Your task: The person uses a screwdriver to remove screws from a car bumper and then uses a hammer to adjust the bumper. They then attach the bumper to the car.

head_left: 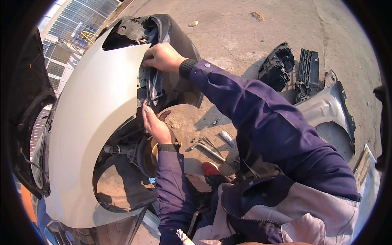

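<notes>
1. Nearest the camera, a slim white cigarette with a grey, ashy tip (182, 235) juts in at the lower edge, in front of the clothing.
2. Sandy-grey, sunlit concrete ground (228, 28) spreads behind everything on the right.
3. Cream-white, curved car fender (92, 96): it sits at the car's front corner, arching over the wheel opening, with its pointed tip toward the top of the view.
4. Navy and pale grey work jacket (269, 118) with dark ribbed cuffs; its sleeves reach across to the fender.
5. Dark, curved bumper (181, 34), just beyond the fender's tip.
6. Silver-grey metal fender (322, 107) with a rounded cut-out, lying on the ground at the right, well apart from the car.
7. Black, slatted plastic grille (308, 67), near the upper end of that silver piece.
8. Black, bulky headlamp housing (277, 67), just beside the grille.
9. Right hand (165, 56): thumb and fingers are drawn in narrow, gripping the cream-white fender's edge close to its tip.
10. Left hand (157, 125): lower down, fingers stretched upward to the fender's edge, with the thumb standing wide of them; whether the fingertips press the panel, I cannot tell.
11. Red shoe (210, 168), partly hidden below the sleeves.
12. Bent, silvery metal bar (212, 152), on the ground near the shoe.
13. White and purplish cylindrical can (227, 139), lying near the bar.
</notes>
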`<act>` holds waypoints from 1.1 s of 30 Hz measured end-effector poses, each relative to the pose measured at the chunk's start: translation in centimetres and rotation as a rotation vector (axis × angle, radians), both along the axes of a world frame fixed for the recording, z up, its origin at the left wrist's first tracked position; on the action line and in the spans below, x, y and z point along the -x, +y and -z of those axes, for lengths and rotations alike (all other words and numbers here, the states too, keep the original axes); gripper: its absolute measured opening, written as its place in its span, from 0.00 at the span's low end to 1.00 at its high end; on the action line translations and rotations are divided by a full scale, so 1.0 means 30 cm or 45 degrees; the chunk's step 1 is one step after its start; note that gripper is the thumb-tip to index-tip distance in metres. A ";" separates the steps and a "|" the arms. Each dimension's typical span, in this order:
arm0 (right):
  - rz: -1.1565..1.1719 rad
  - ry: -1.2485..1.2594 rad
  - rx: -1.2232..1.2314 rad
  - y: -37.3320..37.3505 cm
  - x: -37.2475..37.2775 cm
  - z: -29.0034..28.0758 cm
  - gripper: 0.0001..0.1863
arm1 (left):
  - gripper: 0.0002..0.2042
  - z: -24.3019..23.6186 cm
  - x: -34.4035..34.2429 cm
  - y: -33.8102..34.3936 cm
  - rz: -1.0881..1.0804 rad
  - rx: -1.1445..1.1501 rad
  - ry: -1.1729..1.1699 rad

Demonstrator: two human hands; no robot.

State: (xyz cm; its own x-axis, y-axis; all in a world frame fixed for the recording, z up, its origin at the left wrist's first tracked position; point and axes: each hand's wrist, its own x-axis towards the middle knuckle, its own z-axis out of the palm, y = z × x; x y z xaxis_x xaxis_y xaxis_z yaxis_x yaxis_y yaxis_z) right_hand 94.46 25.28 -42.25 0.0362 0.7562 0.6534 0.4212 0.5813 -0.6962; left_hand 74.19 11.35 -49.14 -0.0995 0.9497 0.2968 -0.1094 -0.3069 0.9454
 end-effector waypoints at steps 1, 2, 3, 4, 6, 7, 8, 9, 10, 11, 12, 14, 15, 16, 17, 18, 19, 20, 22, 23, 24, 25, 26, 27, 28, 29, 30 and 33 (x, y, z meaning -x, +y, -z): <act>-0.004 0.010 -0.054 0.000 0.001 0.003 0.16 | 0.28 0.000 0.000 0.000 -0.004 -0.001 0.007; -0.002 0.012 -0.051 0.001 0.000 0.003 0.16 | 0.29 -0.002 0.000 0.000 -0.008 -0.003 0.016; 0.004 0.012 -0.016 0.002 -0.003 0.003 0.16 | 0.29 -0.004 0.001 -0.001 0.006 -0.006 0.014; 0.001 -0.006 -0.029 0.006 -0.009 0.002 0.17 | 0.29 -0.006 0.001 -0.002 0.019 -0.010 0.012; 0.015 -0.048 0.038 0.019 -0.029 -0.006 0.18 | 0.29 -0.010 -0.001 -0.006 0.034 -0.012 0.014; -0.008 -0.062 0.077 0.026 -0.041 -0.011 0.20 | 0.29 -0.012 -0.003 -0.008 0.034 -0.012 0.016; -0.043 -0.092 0.029 0.033 -0.050 -0.015 0.20 | 0.29 -0.013 -0.006 -0.011 0.036 -0.034 0.008; -0.070 -0.125 0.016 0.043 -0.057 -0.022 0.20 | 0.29 -0.014 -0.010 -0.012 0.019 -0.015 0.008; -0.080 -0.166 0.063 0.049 -0.062 -0.025 0.20 | 0.29 -0.015 -0.013 -0.014 0.009 -0.016 0.002; -0.097 -0.170 0.078 0.054 -0.066 -0.026 0.20 | 0.28 -0.016 -0.017 -0.015 0.029 -0.058 -0.006; -0.089 -0.181 0.044 0.059 -0.068 -0.027 0.21 | 0.29 -0.017 -0.019 -0.015 0.011 -0.015 -0.009; -0.056 -0.218 0.105 0.064 -0.066 -0.027 0.22 | 0.29 -0.019 -0.021 -0.017 0.019 -0.023 -0.026; -0.050 -0.229 0.079 0.065 -0.064 -0.027 0.22 | 0.29 -0.019 -0.022 -0.018 0.027 -0.013 -0.014; -0.041 -0.242 0.078 0.066 -0.062 -0.028 0.23 | 0.29 -0.020 -0.023 -0.020 0.030 -0.013 -0.009; -0.029 -0.256 0.098 0.066 -0.061 -0.030 0.23 | 0.29 -0.020 -0.023 -0.021 0.031 -0.011 -0.006; -0.035 -0.265 0.093 0.066 -0.061 -0.035 0.23 | 0.29 -0.020 -0.024 -0.022 0.033 -0.014 -0.010; -0.034 -0.273 0.108 0.066 -0.062 -0.042 0.23 | 0.29 -0.019 -0.026 -0.023 0.036 -0.016 -0.012; -0.023 -0.296 0.178 0.065 -0.063 -0.050 0.24 | 0.29 -0.019 -0.027 -0.024 0.050 -0.044 -0.016; -0.063 -0.318 0.216 0.060 -0.069 -0.070 0.26 | 0.29 -0.019 -0.032 -0.026 0.021 -0.032 -0.004; -0.078 -0.333 0.306 0.056 -0.075 -0.081 0.27 | 0.29 -0.020 -0.035 -0.027 0.012 -0.039 0.002; -0.093 -0.348 0.398 0.050 -0.078 -0.089 0.27 | 0.29 -0.020 -0.038 -0.028 0.013 -0.042 -0.006; -0.127 -0.293 0.399 0.042 -0.080 -0.093 0.29 | 0.29 -0.020 -0.041 -0.029 0.013 -0.044 -0.012; -0.124 -0.303 0.385 0.035 -0.081 -0.098 0.26 | 0.29 -0.020 -0.046 -0.029 0.034 -0.066 -0.042; -0.109 -0.319 0.382 0.029 -0.081 -0.102 0.23 | 0.30 -0.020 -0.051 -0.029 0.008 -0.066 -0.019; -0.114 -0.332 0.378 0.024 -0.080 -0.106 0.20 | 0.30 -0.021 -0.055 -0.029 0.003 -0.083 -0.017; -0.090 -0.353 0.366 0.021 -0.081 -0.110 0.22 | 0.31 -0.022 -0.060 -0.028 0.027 -0.126 -0.025; -0.086 -0.374 0.353 0.021 -0.083 -0.115 0.25 | 0.31 -0.025 -0.063 -0.027 0.010 -0.098 -0.029; -0.025 -0.440 0.345 0.022 -0.085 -0.118 0.28 | 0.30 -0.031 -0.067 -0.027 0.039 -0.078 -0.054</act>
